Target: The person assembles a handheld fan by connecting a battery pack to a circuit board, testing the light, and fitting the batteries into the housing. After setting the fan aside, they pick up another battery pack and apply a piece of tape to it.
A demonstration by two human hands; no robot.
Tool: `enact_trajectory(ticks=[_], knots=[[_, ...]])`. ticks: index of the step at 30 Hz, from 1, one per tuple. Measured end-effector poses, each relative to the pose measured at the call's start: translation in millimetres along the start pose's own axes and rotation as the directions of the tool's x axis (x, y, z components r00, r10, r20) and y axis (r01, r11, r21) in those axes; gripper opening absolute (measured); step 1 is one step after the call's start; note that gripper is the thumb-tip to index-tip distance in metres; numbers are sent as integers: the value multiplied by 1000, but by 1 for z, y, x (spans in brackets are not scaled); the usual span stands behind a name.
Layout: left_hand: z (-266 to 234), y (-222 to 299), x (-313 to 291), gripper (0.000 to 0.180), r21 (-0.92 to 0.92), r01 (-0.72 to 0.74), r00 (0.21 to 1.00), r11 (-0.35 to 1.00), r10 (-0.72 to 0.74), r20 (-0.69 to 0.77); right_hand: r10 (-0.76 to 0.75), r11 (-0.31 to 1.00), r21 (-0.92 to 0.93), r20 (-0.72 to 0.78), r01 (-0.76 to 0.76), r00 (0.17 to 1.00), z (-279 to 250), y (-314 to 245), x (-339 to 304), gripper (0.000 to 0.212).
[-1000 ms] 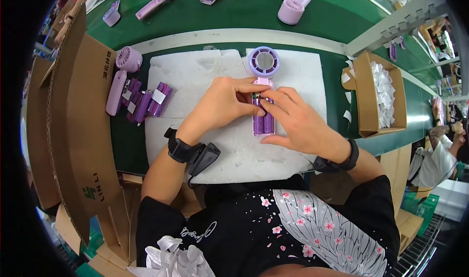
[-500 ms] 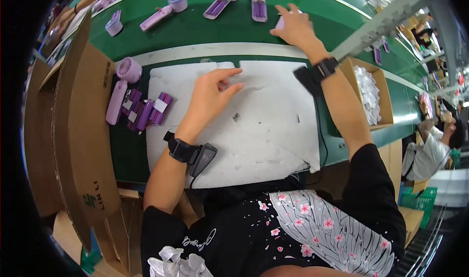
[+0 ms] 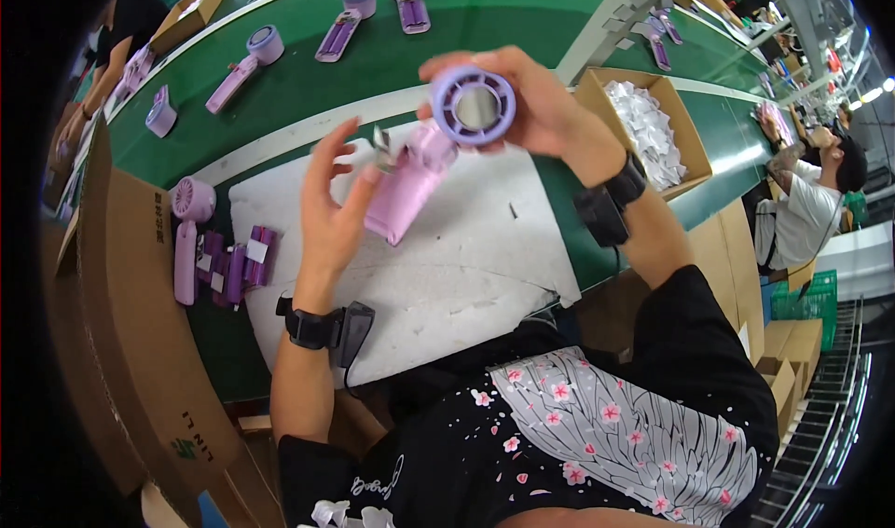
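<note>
Now hands: right (image 3: 552, 110) grasping purple fan (image 3: 432, 148), left (image 3: 336, 213) half-open beside it, contact unclear

The right hand (image 3: 555, 113) holds a pink-and-lilac fan (image 3: 434, 146) — left hand (image 3: 334, 213) spread beside it.

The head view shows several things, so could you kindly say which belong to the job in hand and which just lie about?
Likely in the job: purple-and-pink fan in the right hand; white pad; purple cells.

Seemingly lying about: brown carton; green crate.
</note>
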State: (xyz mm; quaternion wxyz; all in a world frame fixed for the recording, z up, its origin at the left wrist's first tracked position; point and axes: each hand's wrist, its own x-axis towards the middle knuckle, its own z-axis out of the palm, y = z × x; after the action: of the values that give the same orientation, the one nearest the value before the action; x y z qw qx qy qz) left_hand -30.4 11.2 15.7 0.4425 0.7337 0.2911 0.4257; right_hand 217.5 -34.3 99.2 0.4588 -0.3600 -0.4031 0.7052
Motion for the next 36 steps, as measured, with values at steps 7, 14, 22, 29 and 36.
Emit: enact_trajectory(ticks=[7,14,22,29,36], knots=[[19,15,-15,35,29,274,863,961,-259,433,173,969,-135,-222,-206,960,-19,68,-5,46],[22,17,-11,24,146,200,904,969,-240,354,-416,504,-859,-150,89,897,-14,86,-3,56],[22,16,-13,23,22,204,912,979,-198,358,-381,194,-977,-161,-91,911,-21,46,-8,55],[28,4,-11,25,108,6,969,994,-32,244,-386,-153,-929,-258,-337,886,-120,-8,-70,57],[-20,18,-17,27,902,156,973,402,94,-210,-520,-257,-935,-78,-243,850,-62,-11,-41,52]])
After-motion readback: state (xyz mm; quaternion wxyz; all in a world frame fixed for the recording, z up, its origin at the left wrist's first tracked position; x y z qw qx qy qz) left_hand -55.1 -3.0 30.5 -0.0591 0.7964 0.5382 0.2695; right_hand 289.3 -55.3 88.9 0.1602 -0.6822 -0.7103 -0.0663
